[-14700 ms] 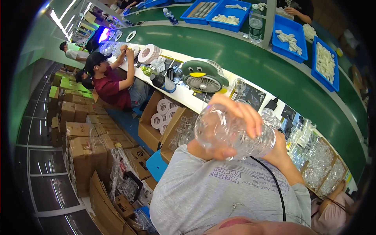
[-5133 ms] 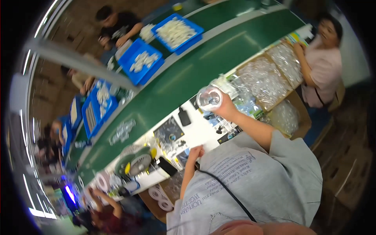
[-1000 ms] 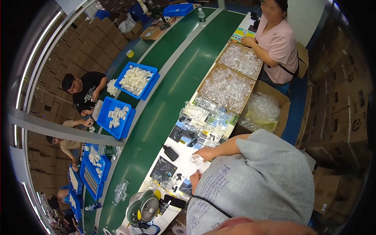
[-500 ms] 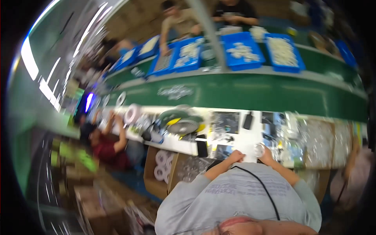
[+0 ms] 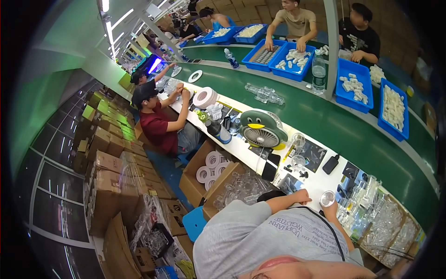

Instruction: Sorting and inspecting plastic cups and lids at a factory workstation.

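Note:
Over the white worktop (image 5: 315, 186) in front of me, my right hand (image 5: 331, 211) grips a clear round plastic cup (image 5: 327, 198) with a pale rim, its mouth turned upward. Just left of it, my left hand (image 5: 302, 197) hovers at or rests on the worktop with its fingers curled together. Whatever those fingers may hold is too small to make out. Between the hands and the fan lie small black parts (image 5: 303, 175) and clear round plastic pieces (image 5: 298, 160). Clear plastic parts in bags (image 5: 360, 204) crowd the worktop right of my right hand.
A green animal-faced fan (image 5: 261, 130) stands left of my hands, near a black phone (image 5: 271, 167). Beyond runs a green conveyor belt (image 5: 306, 116) carrying clear parts (image 5: 265, 94). Blue trays (image 5: 354, 86) line the far side, with co-workers behind. An open carton (image 5: 197, 160) holds white rings.
My view has swung toward the left, bringing more of the aisle and cartons into sight, and is sharper. The clear cup stays in my right hand; my left hand stays beside it.

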`<action>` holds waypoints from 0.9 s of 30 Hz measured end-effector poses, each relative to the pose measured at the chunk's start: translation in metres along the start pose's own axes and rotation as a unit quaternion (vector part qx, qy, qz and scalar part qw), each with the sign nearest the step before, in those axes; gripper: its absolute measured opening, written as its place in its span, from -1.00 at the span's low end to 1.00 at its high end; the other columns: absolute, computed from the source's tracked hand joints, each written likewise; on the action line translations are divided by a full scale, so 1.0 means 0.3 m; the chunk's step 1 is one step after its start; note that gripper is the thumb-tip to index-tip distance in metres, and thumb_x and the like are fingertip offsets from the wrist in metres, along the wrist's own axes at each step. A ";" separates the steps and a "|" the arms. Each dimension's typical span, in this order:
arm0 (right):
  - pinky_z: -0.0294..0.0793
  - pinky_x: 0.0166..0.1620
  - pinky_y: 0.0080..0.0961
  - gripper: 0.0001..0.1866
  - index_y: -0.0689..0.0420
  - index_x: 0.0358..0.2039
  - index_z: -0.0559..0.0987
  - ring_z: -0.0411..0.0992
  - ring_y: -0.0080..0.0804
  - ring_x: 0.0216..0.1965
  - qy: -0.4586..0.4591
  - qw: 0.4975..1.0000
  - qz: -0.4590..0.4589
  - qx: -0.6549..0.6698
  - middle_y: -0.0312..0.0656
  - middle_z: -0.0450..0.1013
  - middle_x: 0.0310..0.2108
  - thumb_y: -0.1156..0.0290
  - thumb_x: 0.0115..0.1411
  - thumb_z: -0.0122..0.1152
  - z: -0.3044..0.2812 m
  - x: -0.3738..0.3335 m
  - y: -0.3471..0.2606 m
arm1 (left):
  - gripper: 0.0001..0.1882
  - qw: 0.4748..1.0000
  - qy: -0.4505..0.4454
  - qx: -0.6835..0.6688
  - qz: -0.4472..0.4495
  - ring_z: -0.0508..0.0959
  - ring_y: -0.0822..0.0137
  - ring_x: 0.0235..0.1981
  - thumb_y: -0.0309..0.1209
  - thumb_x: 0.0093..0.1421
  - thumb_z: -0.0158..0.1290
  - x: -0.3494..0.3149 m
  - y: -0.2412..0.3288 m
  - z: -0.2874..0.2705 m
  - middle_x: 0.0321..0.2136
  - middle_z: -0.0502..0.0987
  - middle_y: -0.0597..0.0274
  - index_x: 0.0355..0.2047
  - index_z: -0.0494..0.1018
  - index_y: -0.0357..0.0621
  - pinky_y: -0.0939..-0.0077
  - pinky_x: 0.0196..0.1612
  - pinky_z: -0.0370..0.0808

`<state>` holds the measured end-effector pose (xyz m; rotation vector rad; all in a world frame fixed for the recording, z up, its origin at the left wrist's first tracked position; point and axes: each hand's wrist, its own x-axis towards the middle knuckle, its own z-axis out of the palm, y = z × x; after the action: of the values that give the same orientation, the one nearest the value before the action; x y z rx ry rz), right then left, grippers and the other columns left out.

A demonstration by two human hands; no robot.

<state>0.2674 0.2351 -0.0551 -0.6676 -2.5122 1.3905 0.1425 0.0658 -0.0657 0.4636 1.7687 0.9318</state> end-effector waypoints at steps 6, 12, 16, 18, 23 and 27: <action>0.40 -0.31 -0.42 -0.57 0.17 -0.34 0.46 0.45 -0.25 -0.37 -0.012 1.000 0.010 -0.014 -0.12 0.46 -0.42 0.38 -0.29 0.39 0.007 0.005 0.015 | -0.63 1.000 -0.006 -0.005 -0.008 0.44 0.41 -0.82 -0.27 0.02 0.05 -0.020 0.020 -0.010 -0.82 0.45 0.17 -0.77 0.46 -0.32 0.58 -0.70 0.39; 0.39 -0.25 -0.38 -0.60 0.13 -0.28 0.44 0.42 -0.13 -0.31 -0.031 0.999 0.008 -0.006 -0.09 0.44 -0.36 0.42 -0.21 0.28 -0.007 -0.004 -0.025 | -0.60 1.000 -0.009 -0.013 -0.002 0.42 0.41 -0.84 -0.24 0.06 0.03 -0.006 -0.010 -0.007 -0.84 0.41 0.17 -0.78 0.43 -0.31 0.59 -0.75 0.35; 0.39 -0.26 -0.38 -0.61 0.13 -0.28 0.44 0.42 -0.12 -0.30 -0.014 1.000 0.000 -0.006 -0.08 0.44 -0.36 0.42 -0.20 0.28 -0.015 -0.009 -0.031 | -0.59 1.000 -0.016 -0.017 0.000 0.42 0.42 -0.84 -0.24 0.07 0.03 -0.015 0.013 -0.005 -0.84 0.42 0.17 -0.77 0.43 -0.32 0.59 -0.75 0.35; 0.39 -0.25 -0.39 -0.59 0.15 -0.28 0.43 0.42 -0.14 -0.29 -0.021 1.000 0.011 -0.012 -0.08 0.44 -0.35 0.40 -0.22 0.31 -0.021 -0.004 -0.035 | -0.60 1.000 -0.014 -0.013 -0.002 0.42 0.41 -0.84 -0.26 0.05 0.03 -0.012 0.012 -0.005 -0.84 0.43 0.17 -0.78 0.44 -0.32 0.59 -0.74 0.36; 0.39 -0.24 -0.38 -0.57 0.15 -0.29 0.43 0.42 -0.14 -0.29 -0.022 1.000 0.014 -0.013 -0.07 0.44 -0.35 0.37 -0.23 0.32 -0.020 -0.002 -0.038 | -0.61 1.000 -0.006 -0.003 -0.007 0.42 0.41 -0.84 -0.27 0.04 0.03 0.000 -0.005 0.004 -0.84 0.43 0.18 -0.79 0.44 -0.32 0.60 -0.72 0.37; 0.39 -0.24 -0.38 -0.58 0.15 -0.30 0.43 0.42 -0.14 -0.30 -0.024 1.000 0.005 -0.005 -0.07 0.44 -0.36 0.38 -0.24 0.32 -0.027 -0.001 -0.063 | -0.61 1.000 -0.006 -0.002 -0.011 0.42 0.42 -0.84 -0.27 0.04 0.03 0.002 -0.003 0.002 -0.84 0.43 0.18 -0.79 0.44 -0.32 0.59 -0.72 0.37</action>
<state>0.2653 0.2323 -0.0347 -0.6584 -2.5566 1.4151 0.1427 0.0660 -0.0669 0.4438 1.7580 0.9155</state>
